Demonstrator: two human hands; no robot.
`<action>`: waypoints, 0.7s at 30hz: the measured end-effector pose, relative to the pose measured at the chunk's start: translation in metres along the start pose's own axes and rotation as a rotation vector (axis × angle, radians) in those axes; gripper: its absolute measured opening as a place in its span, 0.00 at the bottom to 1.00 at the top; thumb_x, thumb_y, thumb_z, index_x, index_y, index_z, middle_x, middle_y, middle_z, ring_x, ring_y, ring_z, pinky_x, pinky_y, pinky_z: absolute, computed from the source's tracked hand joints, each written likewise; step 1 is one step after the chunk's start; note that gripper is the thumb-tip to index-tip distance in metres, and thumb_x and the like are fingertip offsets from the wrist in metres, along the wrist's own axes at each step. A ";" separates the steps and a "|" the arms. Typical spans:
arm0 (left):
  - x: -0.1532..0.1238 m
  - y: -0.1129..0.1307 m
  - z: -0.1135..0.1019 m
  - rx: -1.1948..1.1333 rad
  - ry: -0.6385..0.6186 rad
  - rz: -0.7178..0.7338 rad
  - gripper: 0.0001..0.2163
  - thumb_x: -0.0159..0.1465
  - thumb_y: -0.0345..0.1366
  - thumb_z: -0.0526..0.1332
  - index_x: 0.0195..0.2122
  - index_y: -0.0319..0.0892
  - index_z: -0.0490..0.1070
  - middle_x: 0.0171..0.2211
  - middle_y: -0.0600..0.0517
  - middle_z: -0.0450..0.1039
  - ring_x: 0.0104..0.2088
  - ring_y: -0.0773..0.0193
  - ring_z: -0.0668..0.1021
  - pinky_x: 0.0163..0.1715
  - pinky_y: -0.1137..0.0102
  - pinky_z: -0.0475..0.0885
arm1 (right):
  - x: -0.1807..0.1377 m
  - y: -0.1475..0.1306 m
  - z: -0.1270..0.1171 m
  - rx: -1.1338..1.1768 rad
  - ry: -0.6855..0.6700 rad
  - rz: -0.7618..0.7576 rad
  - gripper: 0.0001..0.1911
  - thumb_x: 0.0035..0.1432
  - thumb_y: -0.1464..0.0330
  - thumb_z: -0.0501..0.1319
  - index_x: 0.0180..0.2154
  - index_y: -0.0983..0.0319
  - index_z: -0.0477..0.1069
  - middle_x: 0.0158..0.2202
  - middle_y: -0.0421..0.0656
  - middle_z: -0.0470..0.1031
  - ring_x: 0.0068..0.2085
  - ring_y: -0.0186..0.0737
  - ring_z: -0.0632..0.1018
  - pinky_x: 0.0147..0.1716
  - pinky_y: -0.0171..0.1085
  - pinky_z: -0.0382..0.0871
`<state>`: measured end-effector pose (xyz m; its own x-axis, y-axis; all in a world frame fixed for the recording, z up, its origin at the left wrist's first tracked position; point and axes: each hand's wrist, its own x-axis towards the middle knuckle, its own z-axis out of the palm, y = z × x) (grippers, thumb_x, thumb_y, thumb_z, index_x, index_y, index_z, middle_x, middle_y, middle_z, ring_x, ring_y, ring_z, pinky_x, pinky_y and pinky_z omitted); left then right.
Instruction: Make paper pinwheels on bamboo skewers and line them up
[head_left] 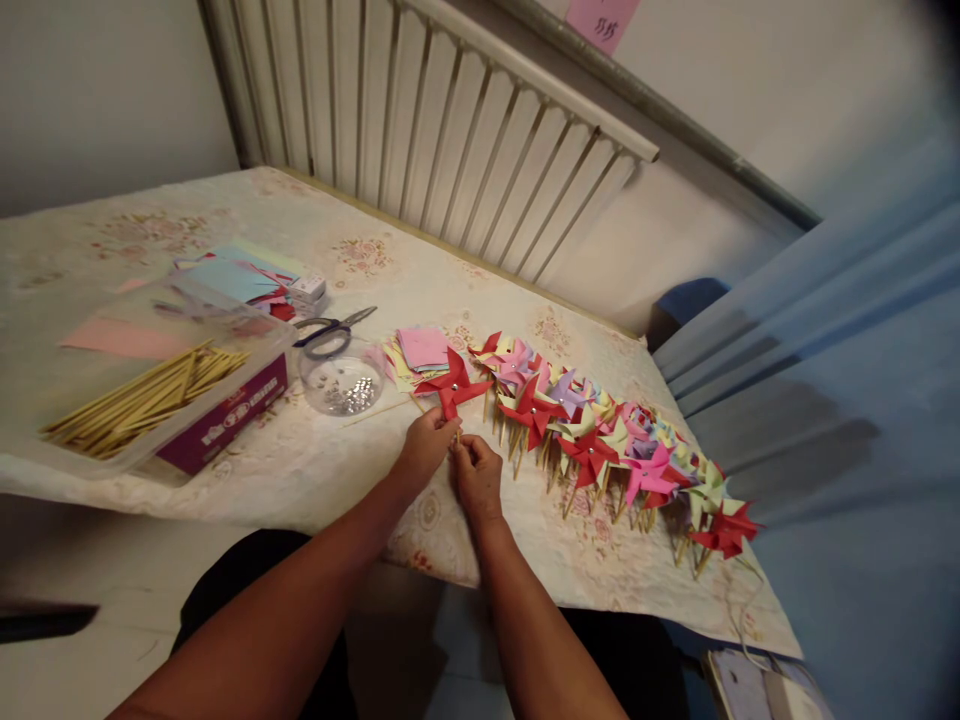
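My left hand and my right hand meet near the table's front edge, both pinched on the thin wooden stick of a red paper pinwheel that stands just above them. To the right, several finished pinwheels in red, pink, yellow and purple lie in a row running toward the table's right corner. A stack of small coloured paper squares lies behind the red pinwheel.
A clear tray of wooden sticks sits at the left on a purple box. Beside it are a round clear dish of pins, scissors and coloured paper sheets. A radiator stands behind the table.
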<state>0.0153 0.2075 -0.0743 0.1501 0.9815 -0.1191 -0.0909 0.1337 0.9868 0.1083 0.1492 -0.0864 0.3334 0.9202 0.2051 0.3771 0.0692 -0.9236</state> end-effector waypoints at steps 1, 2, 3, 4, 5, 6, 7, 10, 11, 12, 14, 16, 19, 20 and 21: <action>0.000 0.000 0.000 -0.003 0.000 -0.002 0.09 0.55 0.41 0.62 0.28 0.40 0.69 0.23 0.55 0.69 0.24 0.68 0.69 0.25 0.73 0.62 | 0.000 0.000 0.000 0.000 0.001 0.000 0.11 0.57 0.62 0.57 0.30 0.62 0.74 0.25 0.39 0.74 0.27 0.35 0.69 0.30 0.33 0.64; 0.000 0.000 0.000 -0.010 0.001 -0.003 0.09 0.54 0.41 0.62 0.28 0.40 0.69 0.22 0.55 0.69 0.24 0.68 0.69 0.25 0.73 0.62 | 0.000 0.001 0.000 -0.004 0.003 -0.002 0.11 0.57 0.63 0.57 0.30 0.62 0.74 0.25 0.39 0.74 0.27 0.36 0.70 0.30 0.33 0.64; -0.001 0.000 0.000 -0.019 0.002 -0.003 0.08 0.53 0.40 0.63 0.27 0.41 0.69 0.22 0.55 0.69 0.24 0.68 0.69 0.25 0.73 0.62 | 0.000 0.001 0.000 -0.010 0.004 -0.006 0.11 0.57 0.63 0.57 0.31 0.62 0.74 0.26 0.39 0.74 0.27 0.36 0.70 0.30 0.33 0.64; -0.001 0.000 0.000 -0.028 0.003 -0.003 0.08 0.52 0.39 0.63 0.27 0.41 0.69 0.22 0.55 0.69 0.24 0.68 0.69 0.25 0.73 0.61 | 0.000 0.001 0.000 -0.019 0.003 -0.011 0.11 0.57 0.63 0.57 0.31 0.62 0.74 0.26 0.39 0.74 0.28 0.36 0.70 0.30 0.33 0.64; -0.001 0.000 0.001 -0.034 0.005 -0.004 0.07 0.51 0.39 0.63 0.27 0.41 0.69 0.22 0.56 0.68 0.24 0.68 0.68 0.24 0.73 0.61 | 0.000 0.002 0.000 -0.026 0.003 -0.015 0.11 0.57 0.63 0.57 0.31 0.62 0.75 0.26 0.39 0.74 0.28 0.36 0.70 0.31 0.33 0.64; -0.001 0.000 0.001 -0.039 0.007 -0.005 0.07 0.51 0.38 0.64 0.27 0.41 0.69 0.21 0.56 0.68 0.24 0.68 0.68 0.24 0.73 0.61 | 0.000 0.002 -0.001 -0.032 0.002 -0.016 0.11 0.57 0.63 0.57 0.31 0.62 0.75 0.26 0.39 0.74 0.28 0.36 0.70 0.31 0.33 0.64; -0.001 0.000 0.001 -0.042 0.010 -0.006 0.07 0.51 0.38 0.63 0.26 0.41 0.68 0.21 0.56 0.67 0.23 0.68 0.68 0.24 0.73 0.61 | 0.000 0.002 -0.001 -0.035 0.001 -0.017 0.11 0.57 0.63 0.57 0.31 0.62 0.74 0.26 0.39 0.74 0.28 0.36 0.70 0.31 0.33 0.64; -0.001 -0.001 0.000 -0.043 0.016 -0.007 0.07 0.50 0.38 0.63 0.26 0.41 0.68 0.21 0.56 0.67 0.24 0.68 0.68 0.24 0.73 0.61 | 0.000 0.000 -0.001 -0.031 0.000 -0.010 0.11 0.57 0.63 0.57 0.31 0.62 0.74 0.26 0.39 0.75 0.28 0.36 0.71 0.31 0.33 0.65; 0.000 -0.001 0.000 -0.041 0.018 -0.006 0.07 0.50 0.38 0.63 0.26 0.41 0.68 0.21 0.56 0.67 0.24 0.68 0.68 0.24 0.73 0.61 | 0.000 -0.001 -0.001 -0.028 -0.001 -0.008 0.11 0.57 0.63 0.56 0.31 0.62 0.74 0.26 0.39 0.75 0.28 0.37 0.71 0.31 0.34 0.65; 0.000 -0.001 0.000 -0.037 0.019 -0.006 0.07 0.50 0.38 0.63 0.26 0.41 0.68 0.21 0.56 0.68 0.24 0.68 0.68 0.25 0.73 0.61 | 0.000 -0.002 -0.001 -0.027 -0.003 -0.009 0.11 0.57 0.63 0.56 0.31 0.62 0.74 0.26 0.40 0.75 0.28 0.37 0.71 0.31 0.34 0.65; 0.001 -0.001 0.001 -0.028 0.024 -0.009 0.07 0.50 0.38 0.63 0.26 0.41 0.68 0.21 0.56 0.68 0.24 0.68 0.68 0.25 0.73 0.61 | 0.000 -0.004 -0.001 -0.029 -0.007 -0.015 0.11 0.57 0.63 0.56 0.31 0.62 0.74 0.27 0.40 0.76 0.29 0.37 0.72 0.32 0.34 0.66; 0.001 -0.001 0.001 -0.025 0.028 -0.014 0.06 0.50 0.37 0.63 0.26 0.41 0.68 0.21 0.56 0.67 0.23 0.68 0.68 0.24 0.73 0.61 | 0.000 -0.004 -0.001 -0.033 -0.007 -0.020 0.12 0.57 0.63 0.56 0.31 0.62 0.75 0.27 0.40 0.76 0.29 0.37 0.72 0.31 0.34 0.66; 0.001 -0.001 0.001 -0.032 0.032 -0.016 0.06 0.50 0.37 0.63 0.25 0.42 0.68 0.21 0.56 0.67 0.24 0.67 0.68 0.25 0.73 0.61 | 0.000 -0.003 -0.001 -0.034 -0.001 -0.018 0.12 0.57 0.63 0.56 0.32 0.62 0.75 0.27 0.40 0.76 0.29 0.37 0.72 0.31 0.34 0.66; 0.001 -0.001 0.001 -0.034 0.031 -0.015 0.06 0.50 0.37 0.63 0.25 0.42 0.68 0.21 0.56 0.67 0.24 0.67 0.68 0.25 0.73 0.61 | 0.000 -0.002 -0.001 -0.032 -0.001 -0.017 0.12 0.57 0.63 0.56 0.32 0.62 0.75 0.27 0.40 0.76 0.29 0.37 0.72 0.31 0.34 0.66; 0.001 -0.001 0.001 -0.035 0.033 -0.014 0.06 0.50 0.37 0.63 0.25 0.42 0.67 0.21 0.56 0.67 0.24 0.67 0.68 0.25 0.73 0.61 | 0.000 -0.002 -0.001 -0.030 -0.001 -0.017 0.12 0.57 0.63 0.56 0.32 0.62 0.75 0.27 0.40 0.77 0.29 0.37 0.72 0.31 0.34 0.66</action>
<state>0.0164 0.2080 -0.0751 0.1191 0.9834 -0.1368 -0.1239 0.1515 0.9807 0.1082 0.1489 -0.0844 0.3259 0.9194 0.2202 0.4082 0.0733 -0.9099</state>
